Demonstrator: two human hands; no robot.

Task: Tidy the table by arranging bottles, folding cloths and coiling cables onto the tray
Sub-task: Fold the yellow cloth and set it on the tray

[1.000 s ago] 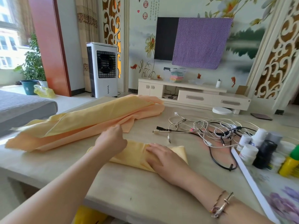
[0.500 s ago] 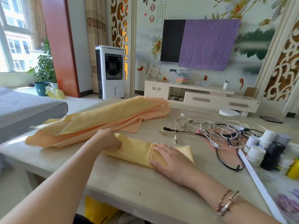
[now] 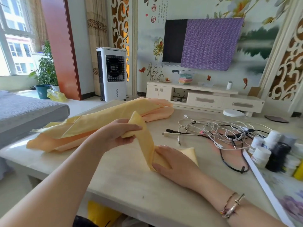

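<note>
A narrow folded yellow cloth (image 3: 146, 141) lies at the table's middle. My left hand (image 3: 118, 133) grips its left end and holds it raised above the table. My right hand (image 3: 172, 159) presses flat on the cloth's right end. Behind it sprawls a larger unfolded yellow-and-peach cloth (image 3: 91, 125). A tangle of white and black cables (image 3: 218, 133) lies to the right. Several small bottles (image 3: 270, 149) stand on the flowered tray (image 3: 255, 171) at the right edge.
The beige table (image 3: 131, 182) has its near edge just below my arms. A grey sofa (image 3: 24, 112) stands at the left. Something yellow (image 3: 101, 213) shows under the table. A white round object (image 3: 233, 113) sits at the table's far side.
My left hand has taken hold of the folded cloth's left end and lifted it up and to the right. My right hand stays pressed on the right end.
</note>
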